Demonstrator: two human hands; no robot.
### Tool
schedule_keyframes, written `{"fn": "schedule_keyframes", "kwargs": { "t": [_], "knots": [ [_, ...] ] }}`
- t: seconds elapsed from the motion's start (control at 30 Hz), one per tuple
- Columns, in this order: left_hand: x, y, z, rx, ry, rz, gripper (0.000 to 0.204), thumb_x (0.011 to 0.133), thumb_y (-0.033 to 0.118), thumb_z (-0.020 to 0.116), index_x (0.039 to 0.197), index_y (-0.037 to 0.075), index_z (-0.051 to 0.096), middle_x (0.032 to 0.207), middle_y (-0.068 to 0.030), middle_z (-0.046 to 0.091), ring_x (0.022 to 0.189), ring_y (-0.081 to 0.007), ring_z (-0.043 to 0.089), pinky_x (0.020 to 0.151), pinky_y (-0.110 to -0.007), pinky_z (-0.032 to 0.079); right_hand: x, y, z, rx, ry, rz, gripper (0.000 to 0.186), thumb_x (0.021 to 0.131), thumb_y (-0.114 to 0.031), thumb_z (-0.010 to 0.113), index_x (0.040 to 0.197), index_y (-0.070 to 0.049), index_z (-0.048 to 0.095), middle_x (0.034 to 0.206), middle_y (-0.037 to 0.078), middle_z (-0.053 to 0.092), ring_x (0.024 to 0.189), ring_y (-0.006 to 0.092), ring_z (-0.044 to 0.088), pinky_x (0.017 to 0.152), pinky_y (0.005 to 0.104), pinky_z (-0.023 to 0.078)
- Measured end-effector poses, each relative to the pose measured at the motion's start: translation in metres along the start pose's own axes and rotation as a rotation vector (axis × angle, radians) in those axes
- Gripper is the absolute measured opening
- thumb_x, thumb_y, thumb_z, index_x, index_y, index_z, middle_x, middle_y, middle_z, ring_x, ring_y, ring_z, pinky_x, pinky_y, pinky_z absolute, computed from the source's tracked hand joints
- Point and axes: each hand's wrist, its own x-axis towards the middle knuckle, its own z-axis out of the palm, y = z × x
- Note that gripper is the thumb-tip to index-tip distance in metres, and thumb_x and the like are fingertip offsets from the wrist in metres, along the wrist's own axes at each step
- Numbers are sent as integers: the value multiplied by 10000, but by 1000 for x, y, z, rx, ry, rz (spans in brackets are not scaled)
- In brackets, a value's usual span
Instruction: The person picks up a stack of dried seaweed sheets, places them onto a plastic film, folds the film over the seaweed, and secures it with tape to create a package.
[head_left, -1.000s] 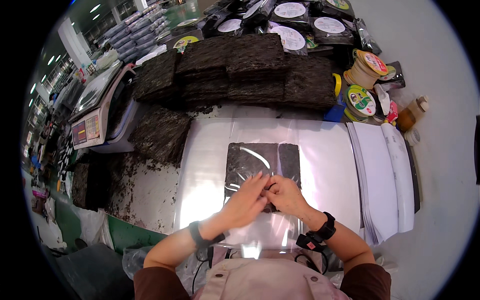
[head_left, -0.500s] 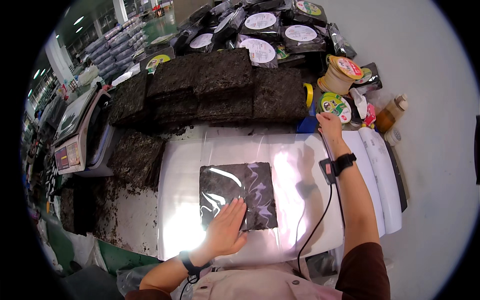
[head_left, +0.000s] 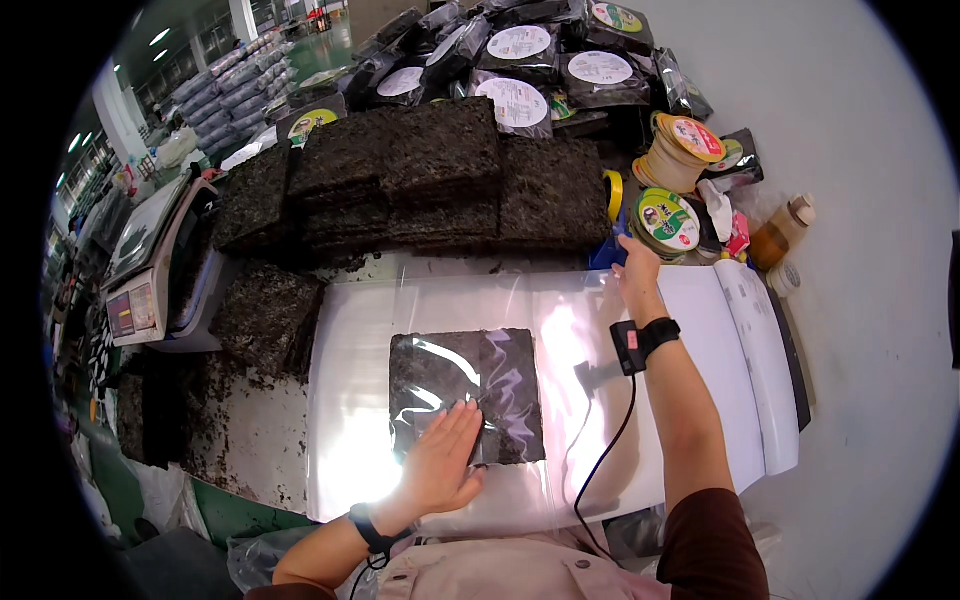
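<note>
My left hand (head_left: 445,455) lies flat, fingers stretched, on a square dark dried seaweed sheet or stack (head_left: 510,400) covered by glossy clear film. More clear film (head_left: 345,400) spreads beneath and around it. Farther off, my right hand (head_left: 637,272) is at the film's far right part, its fingers bent beside a blue tape dispenser (head_left: 603,255) with a yellow roll (head_left: 613,195). Whether tape or film is between those fingertips is too small to tell. Cabled bands sit on both wrists.
Tall dark seaweed stacks (head_left: 445,155) stand behind the film, below heaped packed bags (head_left: 520,80). A scale (head_left: 140,300) is at left. Label rolls (head_left: 680,150), a bottle (head_left: 785,232) and a white roll (head_left: 765,370) line the right side. Crumbs litter the table (head_left: 250,440).
My right hand has moved a little left and nearer, beside the tape dispenser. My left hand stays pressed on the film-covered seaweed. The whole view has shifted slightly.
</note>
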Motion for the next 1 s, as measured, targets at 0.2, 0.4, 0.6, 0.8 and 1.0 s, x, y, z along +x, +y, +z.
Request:
{"fn": "schedule_keyframes", "kwargs": {
  "t": [0.2,0.4,0.6,0.8,1.0],
  "knots": [
    [2,0,-1,-3,22,24,679,738,229,586,1303,-97,400,1354,-273,419,1291,-386,387,1078,-464,292,25,40,-19,-173,31,-261,49,816,-123,653,830,-79,635,904,-4,562,786,136,502,715,367,435],
    [3,0,-1,-3,43,37,662,739,213,587,1297,-95,411,1354,-266,422,1295,-375,386,1083,-452,289,23,16,-51,-329,-150,-213,117,828,-105,652,818,11,658,1141,93,593,717,131,566,634,273,488],
    [-4,-4,3,14,61,35,651,764,204,624,1293,-105,404,1360,-280,409,1284,-391,395,1073,-449,303,-116,-11,14,-442,-647,48,114,828,-95,628,926,-39,639,757,15,637,598,68,555,529,189,444],
    [-2,-2,3,-8,47,55,594,785,184,632,1292,-54,434,1349,-210,457,1261,-340,439,1066,-446,318,-213,1,72,-734,-1017,168,290,791,-132,718,968,10,538,687,86,647,536,112,609,463,202,450],
    [-4,-6,4,15,48,56,577,792,203,630,1282,-42,450,1348,-205,460,1269,-332,435,1068,-447,314,-214,14,92,-1409,-1007,-303,406,681,-304,820,701,4,556,611,129,605,436,180,593,457,272,453]
  ]
}}
